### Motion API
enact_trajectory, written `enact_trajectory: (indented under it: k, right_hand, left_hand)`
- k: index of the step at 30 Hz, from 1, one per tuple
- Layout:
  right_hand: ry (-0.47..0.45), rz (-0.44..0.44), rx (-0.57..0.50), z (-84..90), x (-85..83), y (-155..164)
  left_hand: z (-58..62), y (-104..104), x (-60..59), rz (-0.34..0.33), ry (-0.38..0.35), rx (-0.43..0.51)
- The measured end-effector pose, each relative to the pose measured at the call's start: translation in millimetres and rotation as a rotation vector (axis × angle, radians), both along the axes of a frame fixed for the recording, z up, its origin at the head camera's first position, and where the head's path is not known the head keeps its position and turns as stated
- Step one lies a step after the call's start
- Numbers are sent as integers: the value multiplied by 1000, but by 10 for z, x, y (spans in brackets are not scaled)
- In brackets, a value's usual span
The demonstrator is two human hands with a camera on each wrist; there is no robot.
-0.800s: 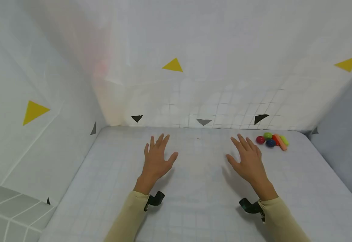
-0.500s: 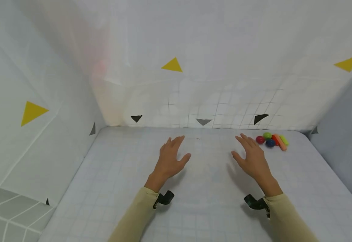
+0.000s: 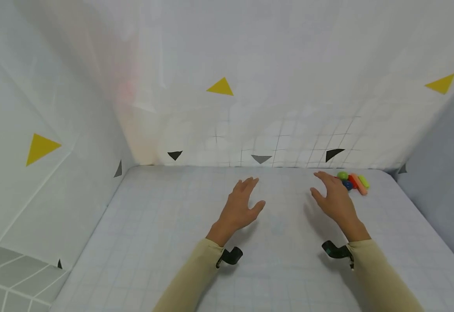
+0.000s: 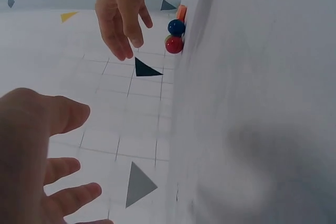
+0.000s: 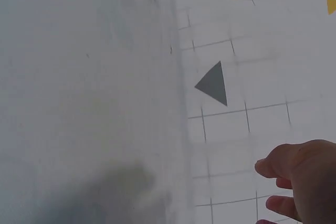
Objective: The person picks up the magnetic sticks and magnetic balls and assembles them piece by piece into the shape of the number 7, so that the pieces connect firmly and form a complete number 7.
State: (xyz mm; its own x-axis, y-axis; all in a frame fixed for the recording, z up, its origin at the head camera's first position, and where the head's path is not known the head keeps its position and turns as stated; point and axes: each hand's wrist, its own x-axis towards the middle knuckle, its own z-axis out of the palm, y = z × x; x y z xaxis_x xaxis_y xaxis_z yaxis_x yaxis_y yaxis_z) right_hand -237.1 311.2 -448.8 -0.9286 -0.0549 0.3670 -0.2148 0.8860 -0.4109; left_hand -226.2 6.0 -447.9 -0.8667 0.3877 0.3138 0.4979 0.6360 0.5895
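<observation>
From left to right: a left wall bearing a yellow triangle (image 3: pixel 41 148) rises beside the left edge of a white gridded surface (image 3: pixel 277 277). Such bold shapes, repeated on the far wall (image 3: pixel 297 78), are probably reference marks for the cameras. The left hand (image 3: pixel 236 208) hangs over the surface's middle, its shadow falling apart from it; the fingers are loosely extended, the thumb spread wide, and they hold nothing. A black device (image 3: pixel 232 255) sits at its wrist, presumably a camera worn there to watch that hand. Farther right, the right hand (image 3: pixel 338 203) hovers toward the far edge, wearing a matching device (image 3: pixel 335 250); its fingers reach forward, gently bent, the thumb well away from them, and they too hold nothing. Both hands look relaxed, likely because they bear no load. Just beyond the right hand, near the far right corner, small bright things lie bunched, perhaps to keep them together: a red ball (image 4: pixel 174 44), mostly hidden by that hand in the head view, a green ball (image 3: pixel 342 175), a blue ball (image 3: pixel 347 185), a red piece (image 3: pixel 353 181), an orange stick (image 3: pixel 359 185) and a yellow-green stick (image 3: pixel 364 180).
</observation>
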Motion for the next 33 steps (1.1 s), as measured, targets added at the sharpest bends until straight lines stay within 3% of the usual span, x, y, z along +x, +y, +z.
enact_trajectory:
  k: [10, 18, 33]
  right_hand:
    - [-69, -35, -12, -56, -236, 366]
    - [-79, -74, 22, -118, -442, 560]
    - [-156, -122, 66, -166, -549, 671]
  left_hand:
    - [13, 285, -26, -57, -2, -54]
    - [33, 349, -34, -74, -1, -90]
    - [-20, 456, -8, -96, -25, -149]
